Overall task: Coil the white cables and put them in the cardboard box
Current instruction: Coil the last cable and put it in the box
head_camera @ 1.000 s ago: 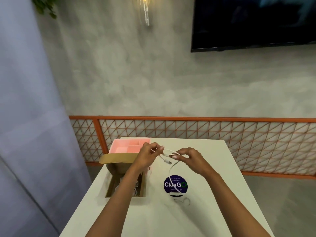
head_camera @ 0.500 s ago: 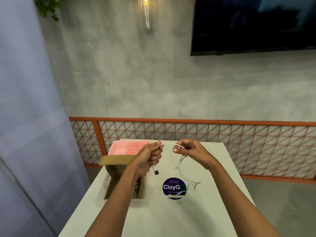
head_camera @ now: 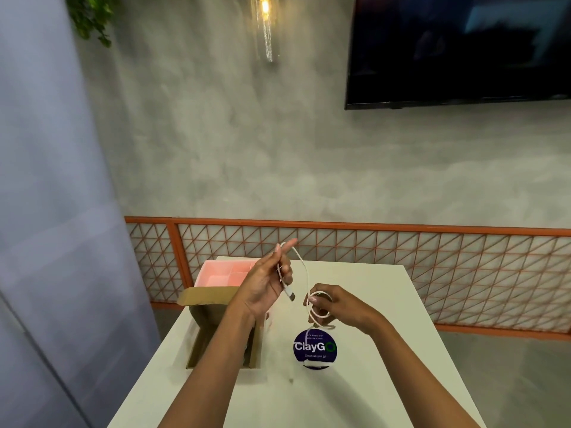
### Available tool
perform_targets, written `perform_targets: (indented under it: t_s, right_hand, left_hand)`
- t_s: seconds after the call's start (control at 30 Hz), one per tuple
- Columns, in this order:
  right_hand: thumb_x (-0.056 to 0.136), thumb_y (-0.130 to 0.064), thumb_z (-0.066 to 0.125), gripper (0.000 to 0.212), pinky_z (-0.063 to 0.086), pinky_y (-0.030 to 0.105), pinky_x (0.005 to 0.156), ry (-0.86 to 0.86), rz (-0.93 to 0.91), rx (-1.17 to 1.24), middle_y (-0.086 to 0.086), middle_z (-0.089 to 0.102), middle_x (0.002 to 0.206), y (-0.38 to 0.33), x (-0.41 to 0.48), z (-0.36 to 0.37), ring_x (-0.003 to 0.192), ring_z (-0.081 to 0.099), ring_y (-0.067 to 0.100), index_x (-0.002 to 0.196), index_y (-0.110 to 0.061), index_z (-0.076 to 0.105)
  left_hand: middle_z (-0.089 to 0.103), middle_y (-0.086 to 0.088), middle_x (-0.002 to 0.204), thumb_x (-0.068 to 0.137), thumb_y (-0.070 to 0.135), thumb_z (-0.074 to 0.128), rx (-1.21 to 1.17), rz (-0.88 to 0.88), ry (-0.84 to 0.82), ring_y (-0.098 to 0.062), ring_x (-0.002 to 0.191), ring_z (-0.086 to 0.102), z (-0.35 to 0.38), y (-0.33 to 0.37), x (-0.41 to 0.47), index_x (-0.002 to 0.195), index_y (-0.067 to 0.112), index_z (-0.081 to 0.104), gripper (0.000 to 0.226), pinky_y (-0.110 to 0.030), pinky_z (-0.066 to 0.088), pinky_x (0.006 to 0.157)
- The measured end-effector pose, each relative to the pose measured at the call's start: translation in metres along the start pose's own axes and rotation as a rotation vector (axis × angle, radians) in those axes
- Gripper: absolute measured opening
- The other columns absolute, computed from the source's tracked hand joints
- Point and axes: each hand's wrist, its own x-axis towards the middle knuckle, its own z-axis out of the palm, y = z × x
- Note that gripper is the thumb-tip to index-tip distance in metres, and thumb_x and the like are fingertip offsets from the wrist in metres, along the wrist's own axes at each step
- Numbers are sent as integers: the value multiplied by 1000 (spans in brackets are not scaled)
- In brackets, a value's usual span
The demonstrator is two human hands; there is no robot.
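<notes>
1. Your left hand (head_camera: 265,284) is raised and grasps the cable (head_camera: 306,273) close to its plug (head_camera: 289,294), which hangs just below your palm. Holding that end high seems meant to keep the free run off the table (head_camera: 370,381), so the loops lie evenly.
2. On that hand the index finger is out straight with the cable draped over it. The other fingers are partly curled and pin the cable against the palm.
3. From that fingertip the cable arcs over and drops to your right hand (head_camera: 338,307), which is lower and just to the right.
4. Your right hand's fingers are curled round a few small loops, so it is the hand gathering the coil. The coil looks only part made.
5. The box (head_camera: 210,296) stands open under your left forearm with its flap up, near enough for a short drop once the coil is done.
6. Your forearm hides most of the box's inside, so I cannot tell whether other cables lie there.
7. A pink tray (head_camera: 228,271) sits beyond your left hand, and a round sticker (head_camera: 314,350) lies on the table below your right.
</notes>
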Motion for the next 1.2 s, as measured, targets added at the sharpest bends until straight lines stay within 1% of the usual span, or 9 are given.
perform_targets:
  t_s: [0.17,0.37,0.5,0.63,0.7,0.83,0.93,1.1,1.2]
  right_hand:
    - [101,-32,41,26,42,16,52,-51,16,-76,-2,60,67,-17,-1,-1,51,53,5,93,-13,57]
    - [101,-37,39,33,37,18,52,-15,-117,-155,-1,49,56,-33,-1,-10,48,43,9,85,-15,58]
    - [100,-36,41,31,38,13,52,-25,-185,-183,-5,43,60,-46,-1,-14,54,41,7,81,-21,60]
    - [101,-34,40,34,40,13,55,44,-220,-123,-13,47,60,-55,4,-16,53,44,-2,88,-9,60]
    - [100,-36,40,35,44,13,62,111,-220,-97,-13,49,61,-57,9,-19,56,46,-4,87,-10,60]
    - [97,-43,44,37,49,28,73,245,-224,-77,-7,50,65,-55,19,-23,61,46,5,83,-15,62]
    - [94,-47,48,36,50,32,77,340,-198,7,-9,63,74,-54,24,-24,63,50,4,78,-19,65]
    - [85,-63,51,45,48,35,72,475,-63,-105,5,63,80,-45,32,-25,72,57,14,97,-20,55]
    - [83,-66,50,46,42,31,60,648,-106,-312,-4,52,62,-40,34,-24,61,53,16,73,-21,47]
  left_hand:
    - [68,-8,117,102,23,35,17,99,56,-22,108,65,-2,-4,8,134,6,44,37,-32,54,88]
    - [58,6,131,101,35,35,430,113,136,-17,122,56,-15,-17,15,110,28,69,36,-30,41,103]
    - [69,23,105,102,36,32,539,27,117,-7,114,60,-21,-29,13,133,9,52,46,-35,38,109]
    - [72,-2,106,103,35,33,799,-60,-38,-14,103,66,-9,-30,9,124,17,59,38,-37,45,102]
    - [73,-5,83,103,36,29,862,-127,-104,-16,86,69,-4,-30,5,111,11,61,41,-36,47,97]
    - [39,2,45,105,26,28,612,-176,-138,-12,43,38,-7,-31,2,125,4,55,41,-34,51,88]
    - [23,6,45,103,24,29,373,-231,-149,-7,40,17,-10,-24,-1,118,2,62,42,-22,33,57]
    - [16,7,48,98,31,35,149,-279,-213,-6,41,12,-14,-15,-2,97,1,66,43,-18,24,47]
    - [16,7,48,96,36,39,155,-290,-230,-3,39,19,-15,-10,-5,82,8,64,40,-17,24,45]
